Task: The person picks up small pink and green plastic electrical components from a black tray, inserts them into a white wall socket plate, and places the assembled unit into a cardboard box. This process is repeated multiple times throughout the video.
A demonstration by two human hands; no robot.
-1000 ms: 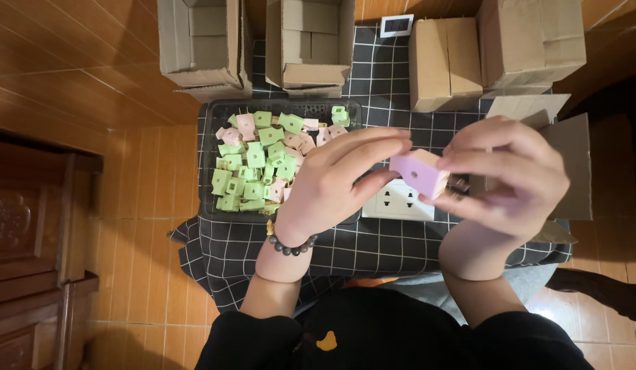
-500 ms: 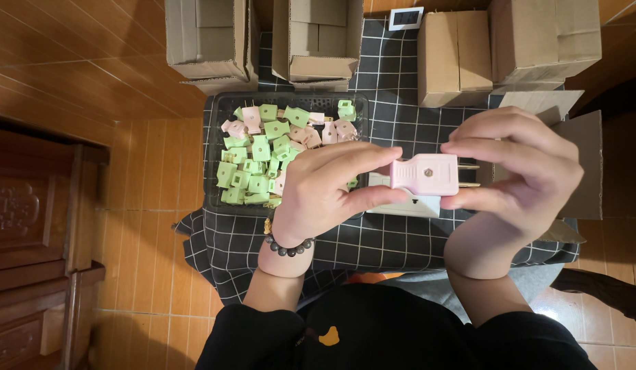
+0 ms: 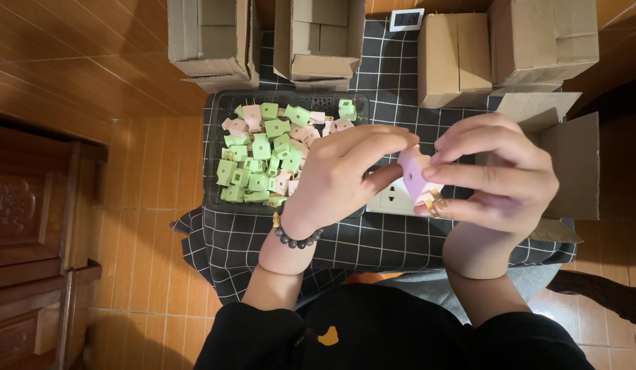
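I've turned the pink plug point(image 3: 415, 179) on edge since a moment ago; my right hand point(image 3: 499, 177) pinches it, brass prongs down, left hand point(image 3: 345, 175) steadying, tray point(image 3: 218, 154) at nine o'clock.

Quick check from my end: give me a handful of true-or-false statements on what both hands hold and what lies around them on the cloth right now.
1. Both the left hand and the right hand grip one pink plug. True.
2. The black tray holds only pink plugs. False: green ones and pink ones are mixed, and most are green.
3. A white socket plate lies on the checked cloth under the hands. True.
4. The left wrist is bare. False: it wears a dark bead bracelet.
5. All cardboard boxes stand shut. False: two boxes at the top are open.
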